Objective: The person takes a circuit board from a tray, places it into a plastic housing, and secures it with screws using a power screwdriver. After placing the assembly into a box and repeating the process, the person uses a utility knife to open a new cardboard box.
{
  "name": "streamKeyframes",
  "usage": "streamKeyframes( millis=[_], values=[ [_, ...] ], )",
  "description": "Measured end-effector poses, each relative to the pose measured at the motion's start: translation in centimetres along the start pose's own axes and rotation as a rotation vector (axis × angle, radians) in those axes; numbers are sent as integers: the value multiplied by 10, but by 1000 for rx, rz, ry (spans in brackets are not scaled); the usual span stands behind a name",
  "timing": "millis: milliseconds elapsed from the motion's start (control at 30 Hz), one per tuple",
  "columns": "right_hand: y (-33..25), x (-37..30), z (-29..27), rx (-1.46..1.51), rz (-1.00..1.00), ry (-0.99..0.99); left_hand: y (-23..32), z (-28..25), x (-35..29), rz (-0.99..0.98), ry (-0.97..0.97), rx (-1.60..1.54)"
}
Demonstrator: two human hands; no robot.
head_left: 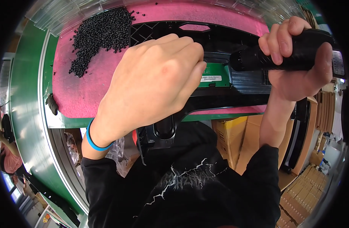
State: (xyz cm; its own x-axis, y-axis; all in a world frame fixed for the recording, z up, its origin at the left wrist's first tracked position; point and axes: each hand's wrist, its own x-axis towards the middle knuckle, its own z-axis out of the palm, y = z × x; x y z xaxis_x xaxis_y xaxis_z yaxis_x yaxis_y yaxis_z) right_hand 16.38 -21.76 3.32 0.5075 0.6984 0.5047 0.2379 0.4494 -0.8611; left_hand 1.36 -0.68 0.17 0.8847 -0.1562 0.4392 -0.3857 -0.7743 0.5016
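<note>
Black housing (220, 41) seems mid-fastening: left hand (155, 72) curls, contents hidden; right hand (291, 83) grips a driver (305, 49), likely needing alignment next.

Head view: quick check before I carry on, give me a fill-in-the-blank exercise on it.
1. The ____ hand grips the black cylindrical tool.
2. The heap of small black pieces lies on a mat coloured ____.
3. The wristband beside the left hand is ____.
4. The circuit board is coloured ____.

Missing words: right; pink; blue; green.
</note>
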Motion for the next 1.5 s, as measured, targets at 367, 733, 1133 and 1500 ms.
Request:
streamKeyframes(
  millis=[367,733,1133,1500],
  values=[
    [2,13,41,-314,31,227,-2,-2,-5,-24,-238,158],
    [-23,-12,24,360,26,99,-2,-3,-3,58,-146,71],
    [-26,-19,27,315,-14,162,-4,-1,-3,144,96,-197],
    [-35,-25,36,237,-62,249,8,4,-5,155,218,161]
  ],
)
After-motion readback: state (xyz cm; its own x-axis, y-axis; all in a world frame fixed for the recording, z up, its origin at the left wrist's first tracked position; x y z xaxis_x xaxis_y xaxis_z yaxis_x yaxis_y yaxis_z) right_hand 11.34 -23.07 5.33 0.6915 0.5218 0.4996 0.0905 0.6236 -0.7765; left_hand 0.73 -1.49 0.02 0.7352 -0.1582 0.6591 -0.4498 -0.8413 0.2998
